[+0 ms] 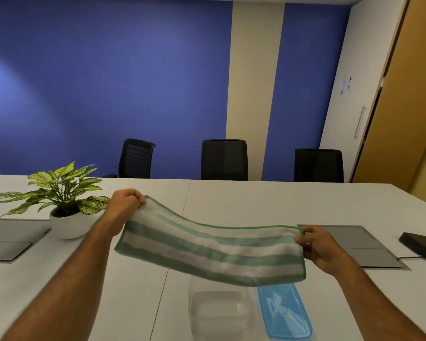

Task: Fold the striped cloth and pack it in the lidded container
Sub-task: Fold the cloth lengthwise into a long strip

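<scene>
Both bare forearms reach forward over the white tabletop [244, 203] from the lower corners of the view. The left hand [126, 204] sits toward ten o'clock from the picture's centre, curled into a loose fist with fingers pinched shut on the far left corner of the green-and-white striped terry cloth [212, 249]. The right hand [317, 247], toward four o'clock, is lower and nearer, thumb on top and fingers beneath, closed on the cloth's right end.

The cloth hangs in the air between the two hands, clear of the table, stretched into a long band. Its long axis runs from ten o'clock down to four o'clock, with the stripes running along that length. The middle sags slightly, and the near edge droops toward the viewer.

Below the cloth, at six o'clock, the clear plastic rectangular container [218, 311] stands open on the table. Just beside it at five o'clock lies the translucent blue plastic lid [284, 313], flat and apart from the container.
</scene>
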A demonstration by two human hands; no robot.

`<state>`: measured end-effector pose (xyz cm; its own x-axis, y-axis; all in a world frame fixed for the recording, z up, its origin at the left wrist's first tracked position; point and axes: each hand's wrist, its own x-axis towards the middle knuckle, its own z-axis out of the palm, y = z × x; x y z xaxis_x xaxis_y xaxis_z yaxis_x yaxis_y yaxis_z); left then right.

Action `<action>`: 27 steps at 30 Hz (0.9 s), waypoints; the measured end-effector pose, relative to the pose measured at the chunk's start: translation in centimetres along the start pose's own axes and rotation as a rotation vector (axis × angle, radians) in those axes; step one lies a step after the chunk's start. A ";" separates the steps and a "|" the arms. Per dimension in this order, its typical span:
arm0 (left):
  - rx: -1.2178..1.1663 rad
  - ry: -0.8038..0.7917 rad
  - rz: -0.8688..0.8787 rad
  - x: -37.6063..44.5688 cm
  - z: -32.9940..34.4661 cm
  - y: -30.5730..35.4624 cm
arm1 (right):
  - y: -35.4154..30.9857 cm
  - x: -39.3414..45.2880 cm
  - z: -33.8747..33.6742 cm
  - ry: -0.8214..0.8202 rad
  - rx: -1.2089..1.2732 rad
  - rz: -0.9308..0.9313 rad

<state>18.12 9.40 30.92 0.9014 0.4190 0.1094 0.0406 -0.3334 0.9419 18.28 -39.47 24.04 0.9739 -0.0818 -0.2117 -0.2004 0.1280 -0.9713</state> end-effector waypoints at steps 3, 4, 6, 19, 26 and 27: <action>-0.062 -0.079 -0.064 -0.5 0.7 -0.4 | -0.5 0.4 -0.1 0.043 0.008 -0.057; -0.063 -0.123 -0.064 -0.6 0.8 -0.6 | -0.7 0.4 0.0 0.062 0.006 -0.081; -0.013 -0.230 -0.046 -0.9 0.9 -1.2 | -0.9 0.4 0.2 0.091 -0.010 -0.132; 0.241 -0.320 0.036 -1.9 1.4 -4.2 | -1.6 0.9 -1.4 0.074 -0.479 -0.142; 0.443 -0.447 0.015 -2.2 0.0 -5.7 | -2.3 -0.4 -2.5 -0.135 -0.502 -0.031; 0.442 -0.457 0.010 -2.2 -0.1 -5.8 | -2.4 -0.5 -2.7 -0.155 -0.495 -0.013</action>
<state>15.89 10.55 25.22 0.9916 0.0439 -0.1213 0.1177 -0.6937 0.7106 17.99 -42.36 26.15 0.9735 0.0714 -0.2175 -0.1785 -0.3578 -0.9166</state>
